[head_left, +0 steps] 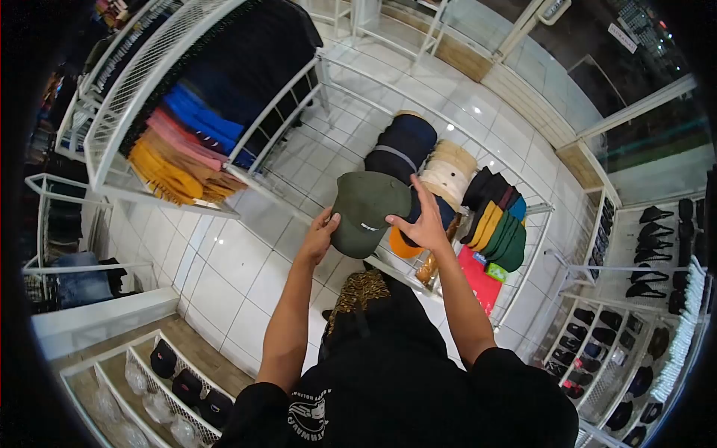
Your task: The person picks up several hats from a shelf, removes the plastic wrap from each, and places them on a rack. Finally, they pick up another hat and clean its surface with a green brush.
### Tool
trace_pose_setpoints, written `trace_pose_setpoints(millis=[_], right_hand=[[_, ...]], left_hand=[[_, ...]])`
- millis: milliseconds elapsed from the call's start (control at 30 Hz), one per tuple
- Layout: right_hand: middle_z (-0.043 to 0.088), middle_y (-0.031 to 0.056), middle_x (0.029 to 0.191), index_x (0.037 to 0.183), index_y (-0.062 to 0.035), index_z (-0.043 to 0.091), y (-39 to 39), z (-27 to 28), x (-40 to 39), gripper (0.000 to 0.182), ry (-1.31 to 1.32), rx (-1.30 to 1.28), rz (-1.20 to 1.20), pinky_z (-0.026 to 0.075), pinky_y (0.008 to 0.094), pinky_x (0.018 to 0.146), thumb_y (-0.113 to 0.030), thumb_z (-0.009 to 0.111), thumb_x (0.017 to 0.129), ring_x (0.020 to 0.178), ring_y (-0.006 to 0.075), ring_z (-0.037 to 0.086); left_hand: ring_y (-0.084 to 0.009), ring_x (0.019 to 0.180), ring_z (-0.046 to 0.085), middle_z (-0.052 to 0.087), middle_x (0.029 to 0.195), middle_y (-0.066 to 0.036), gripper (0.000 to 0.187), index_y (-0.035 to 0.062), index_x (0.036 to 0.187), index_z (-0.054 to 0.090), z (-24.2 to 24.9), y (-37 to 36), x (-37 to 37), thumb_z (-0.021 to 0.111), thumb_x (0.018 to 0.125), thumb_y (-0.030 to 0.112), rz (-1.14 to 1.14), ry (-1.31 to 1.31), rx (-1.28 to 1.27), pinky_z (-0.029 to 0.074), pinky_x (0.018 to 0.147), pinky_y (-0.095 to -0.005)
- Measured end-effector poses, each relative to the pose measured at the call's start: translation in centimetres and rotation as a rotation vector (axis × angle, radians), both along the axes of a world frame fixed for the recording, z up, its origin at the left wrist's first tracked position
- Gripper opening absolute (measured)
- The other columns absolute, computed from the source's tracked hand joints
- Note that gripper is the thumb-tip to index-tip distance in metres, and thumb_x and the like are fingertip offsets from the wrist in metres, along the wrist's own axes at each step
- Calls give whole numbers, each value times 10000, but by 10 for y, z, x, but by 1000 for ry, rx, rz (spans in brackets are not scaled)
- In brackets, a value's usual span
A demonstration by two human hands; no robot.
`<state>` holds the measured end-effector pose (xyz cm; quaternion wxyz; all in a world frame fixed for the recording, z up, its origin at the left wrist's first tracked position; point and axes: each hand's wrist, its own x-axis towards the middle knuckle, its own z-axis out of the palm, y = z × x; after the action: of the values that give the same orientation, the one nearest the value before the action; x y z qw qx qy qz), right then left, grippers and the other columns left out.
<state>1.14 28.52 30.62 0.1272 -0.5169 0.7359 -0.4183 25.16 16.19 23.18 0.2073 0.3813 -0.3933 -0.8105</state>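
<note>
A dark green baseball cap (369,213) with small white lettering is held up in front of me. My left hand (320,234) is closed on its left edge, the thumb showing on the near side. At the cap's right edge is my right hand (426,222), its fingers stretched out and spread, the thumb tip against the cap. Just beyond the hands are a stack of dark navy caps (403,142) and a stack of cream caps (449,166). An orange cap (405,243) shows partly below my right hand.
A white wire rack (523,287) bears the caps, folded yellow and green beanies (495,228) and a red packet (478,280). Hanging clothes (202,119) fill a rack at upper left. Shelves with dark caps (187,387) stand at lower left; more display shelving (597,351) is at right.
</note>
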Motion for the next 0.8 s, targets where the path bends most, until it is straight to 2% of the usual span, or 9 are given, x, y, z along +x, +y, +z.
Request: trace_pose_setpoints(millis=[67, 233, 300, 400, 467, 500, 567, 733, 800], right_hand=[[542, 195, 1327, 1434, -84, 425, -13, -12, -30, 842, -121, 224, 119, 372, 422, 1054, -316, 836, 736, 1244, 368, 499], [618, 173, 1180, 1283, -74, 554, -53, -92, -64, 610, -453, 243, 201, 467, 376, 932, -267, 812, 765, 1102, 330, 597], [633, 157, 1129, 1259, -42, 547, -75, -124, -69, 545, -347, 235, 331, 462, 359, 954, -183, 788, 791, 1075, 286, 607], [633, 180, 1076, 1171, -51, 572, -98, -182, -71, 423, -233, 343, 293, 478, 405, 907, -178, 749, 809, 1033, 366, 606], [638, 198, 1061, 1097, -50, 599, -103, -216, -76, 301, -117, 416, 161, 480, 444, 870, -147, 703, 832, 1022, 411, 598], [638, 198, 1061, 1097, -50, 599, -104, -218, -77, 301, -120, 423, 169, 480, 444, 870, -147, 703, 832, 1022, 411, 598], [652, 174, 1025, 1067, -47, 613, -106, -216, -80, 249, -62, 456, 89, 480, 456, 859, -127, 681, 842, 1009, 402, 609], [654, 135, 975, 1013, -76, 632, -103, -202, -92, 163, 180, 431, 42, 480, 462, 781, -126, 655, 859, 904, 376, 603], [642, 122, 918, 963, -77, 628, -101, -203, -98, 191, 284, 388, -56, 478, 443, 740, -189, 706, 831, 851, 340, 597]], left_hand=[[-185, 1128, 598, 623, 1230, -92, 433, 27, 1356, 497, -21, -16, -23, 588, 991, 240, -32, -16, 55, 491, 951, -326], [-196, 1168, 569, 595, 1275, -108, 477, 26, 1387, 468, -102, -41, -49, 603, 982, 241, 18, -260, 64, 444, 988, -314], [-204, 1179, 559, 575, 1303, -119, 514, 29, 1412, 444, -134, -46, -57, 612, 977, 246, 61, -392, 30, 427, 1002, -315], [-214, 1182, 544, 568, 1323, -166, 678, 37, 1477, 358, -173, -31, -69, 632, 950, 365, 114, -583, -65, 426, 992, -322], [-253, 1237, 518, 521, 1377, -191, 755, 49, 1515, 279, -196, -15, -78, 616, 948, 416, -136, -812, -270, 405, 1020, -341], [-253, 1237, 518, 521, 1377, -191, 755, 49, 1515, 279, -183, -12, -88, 616, 948, 416, -132, -816, -260, 405, 1020, -341], [-294, 1306, 474, 464, 1432, -198, 809, 85, 1549, 190, -138, -11, -112, 599, 949, 441, -149, -485, 208, 373, 1067, -417], [-321, 1342, 439, 430, 1458, -199, 877, 146, 1571, 53, -146, -4, -152, 608, 946, 410, 8, -307, 352, 337, 1081, -523], [-313, 1349, 430, 430, 1461, -186, 915, 178, 1576, 19, -150, -9, -165, 638, 924, 348, 56, -259, 379, 324, 1084, -534]])
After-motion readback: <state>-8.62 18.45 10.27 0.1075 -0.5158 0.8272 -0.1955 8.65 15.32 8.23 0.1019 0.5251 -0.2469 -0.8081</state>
